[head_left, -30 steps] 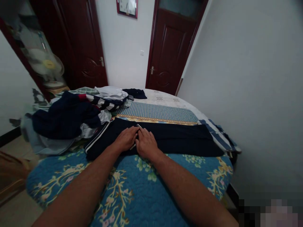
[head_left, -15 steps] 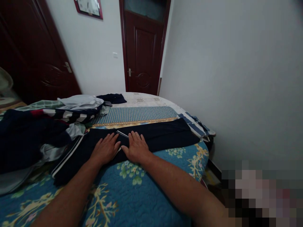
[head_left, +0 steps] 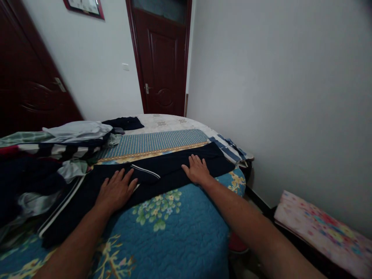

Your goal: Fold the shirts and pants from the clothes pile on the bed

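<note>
A dark navy garment with white stripes (head_left: 171, 164) lies stretched out across the bed, folded lengthwise. Its kind is not clear. One striped edge crosses its left end and a shorter striped edge lies near its middle. My left hand (head_left: 116, 190) rests flat on the garment, fingers spread, just left of the short striped edge. Farther right along the cloth, my right hand (head_left: 197, 170) also lies flat with its fingers stretched out. Neither hand grips anything.
A heap of clothes (head_left: 78, 131) sits on the bed's left side. Beyond the garment are a striped mat (head_left: 157, 141) and a dark folded cloth (head_left: 124, 123). Under it spreads a blue flowered quilt (head_left: 180, 228). At lower right stands a pink flowered surface (head_left: 322, 228), beside the wall.
My right hand has slid rightward along the garment, away from my left hand, uncovering the short striped edge. My left hand stays flat on the cloth. The view has turned slightly right.
</note>
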{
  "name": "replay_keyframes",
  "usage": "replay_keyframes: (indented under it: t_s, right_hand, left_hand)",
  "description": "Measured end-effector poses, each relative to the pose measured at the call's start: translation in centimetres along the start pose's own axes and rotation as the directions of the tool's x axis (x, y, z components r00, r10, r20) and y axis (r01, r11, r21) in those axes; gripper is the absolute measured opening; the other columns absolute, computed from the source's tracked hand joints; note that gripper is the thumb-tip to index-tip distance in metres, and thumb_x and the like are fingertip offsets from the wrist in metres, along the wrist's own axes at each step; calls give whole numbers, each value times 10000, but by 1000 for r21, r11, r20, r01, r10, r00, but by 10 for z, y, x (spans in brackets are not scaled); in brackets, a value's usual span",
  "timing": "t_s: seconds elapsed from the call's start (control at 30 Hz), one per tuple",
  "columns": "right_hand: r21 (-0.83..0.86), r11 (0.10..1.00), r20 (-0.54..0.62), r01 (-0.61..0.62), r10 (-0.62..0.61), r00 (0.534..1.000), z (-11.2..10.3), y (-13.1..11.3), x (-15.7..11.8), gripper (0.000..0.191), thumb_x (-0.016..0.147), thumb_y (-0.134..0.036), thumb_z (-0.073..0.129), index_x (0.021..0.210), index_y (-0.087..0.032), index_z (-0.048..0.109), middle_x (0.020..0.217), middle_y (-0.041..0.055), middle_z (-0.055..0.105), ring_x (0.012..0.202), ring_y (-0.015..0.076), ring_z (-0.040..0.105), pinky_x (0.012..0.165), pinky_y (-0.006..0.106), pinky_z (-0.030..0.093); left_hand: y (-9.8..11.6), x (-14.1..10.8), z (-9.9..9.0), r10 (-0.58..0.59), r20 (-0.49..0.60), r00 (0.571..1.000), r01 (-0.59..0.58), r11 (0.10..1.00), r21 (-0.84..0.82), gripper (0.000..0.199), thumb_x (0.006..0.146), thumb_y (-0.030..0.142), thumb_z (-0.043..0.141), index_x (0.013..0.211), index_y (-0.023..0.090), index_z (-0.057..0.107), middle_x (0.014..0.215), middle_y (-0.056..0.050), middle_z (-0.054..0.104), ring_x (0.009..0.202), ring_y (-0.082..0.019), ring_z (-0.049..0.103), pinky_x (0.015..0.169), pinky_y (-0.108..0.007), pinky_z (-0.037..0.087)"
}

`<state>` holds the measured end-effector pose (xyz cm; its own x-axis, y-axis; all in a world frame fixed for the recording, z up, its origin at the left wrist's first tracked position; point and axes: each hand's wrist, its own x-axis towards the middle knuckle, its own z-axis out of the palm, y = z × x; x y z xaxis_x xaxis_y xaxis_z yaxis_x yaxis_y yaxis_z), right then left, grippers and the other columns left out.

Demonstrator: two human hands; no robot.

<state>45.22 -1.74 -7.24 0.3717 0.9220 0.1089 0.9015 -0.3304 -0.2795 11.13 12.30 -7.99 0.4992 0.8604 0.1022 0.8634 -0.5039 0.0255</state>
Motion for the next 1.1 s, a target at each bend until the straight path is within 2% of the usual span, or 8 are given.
replay_keyframes:
  t_s: [0.17, 0.27, 0.37, 0.47, 0.6, 0.73, 0.87, 1.1]
  right_hand:
    - [-50, 975, -13, -216, 215, 976, -17, 61, 4, 849, 1076, -669, 277, 1674, -69, 339, 1759, 193, 243, 1643, 336, 169, 1308, 592, 105]
    - [-83, 955, -81, -286, 280, 957, -21, 85, 1, 818, 1086, -624, 291, 1663, -47, 350, 1746, 206, 274, 1633, 332, 192, 1300, 582, 139]
    - [-114, 938, -175, -327, 305, 936, -21, 92, -5, 767, 1086, -569, 340, 1627, -29, 408, 1713, 237, 336, 1607, 346, 247, 1281, 570, 192]
    - [-137, 918, -292, -373, 322, 901, -22, 90, -10, 670, 1083, -509, 380, 1526, -34, 543, 1617, 280, 461, 1521, 378, 379, 1217, 562, 297]
    - [-150, 880, -404, -450, 361, 841, -27, 92, -13, 517, 1074, -469, 434, 1316, -105, 712, 1404, 262, 623, 1305, 388, 565, 1077, 539, 421]
    - [-141, 842, -440, -521, 418, 795, -33, 99, -9, 447, 1071, -449, 467, 1232, -148, 755, 1302, 240, 657, 1247, 382, 604, 1034, 530, 445]
    - [-98, 820, -410, -564, 484, 773, -38, 106, 0, 454, 1080, -431, 450, 1242, -123, 741, 1233, 255, 681, 1205, 375, 649, 1001, 503, 479]
    - [105, 788, -215, -607, 614, 759, -56, 128, 22, 577, 1052, -489, 468, 1370, -44, 652, 1259, 310, 702, 1216, 398, 684, 1021, 502, 507]
  left_hand:
    - [-1, 1, 2, -9, 24, 1000, 9, 1000, 12, 757, 1030, 592, 295, 1667, 198, 410, 1725, -212, 361, 1598, -423, 315, 1242, -649, 282]
    - [2, -2, 2, -48, 24, 999, 47, 998, 36, 787, 1027, 604, 253, 1671, 177, 403, 1714, -242, 363, 1595, -442, 311, 1238, -644, 281]
    - [7, -6, 3, -114, -15, 993, 115, 993, 28, 836, 1012, 630, 245, 1656, 128, 423, 1678, -283, 399, 1572, -471, 340, 1238, -640, 268]
    - [11, -9, 5, -163, -56, 985, 163, 987, 5, 887, 993, 660, 258, 1631, 74, 451, 1643, -302, 439, 1552, -481, 365, 1241, -627, 257]
    - [11, -11, 6, -138, -100, 985, 142, 989, 32, 914, 993, 658, 225, 1591, 19, 486, 1608, -320, 469, 1522, -477, 403, 1223, -612, 290]
    - [11, -11, 5, -129, -117, 985, 136, 990, 49, 890, 1001, 645, 220, 1574, 29, 512, 1588, -311, 495, 1502, -458, 434, 1211, -593, 315]
    - [13, -13, 3, -137, -135, 981, 144, 989, 43, 866, 1012, 636, 235, 1566, 36, 523, 1582, -306, 506, 1497, -450, 440, 1215, -582, 311]
    - [18, -15, -2, -163, -107, 981, 167, 986, 28, 838, 1020, 635, 276, 1586, 62, 506, 1610, -280, 494, 1518, -431, 425, 1233, -558, 294]
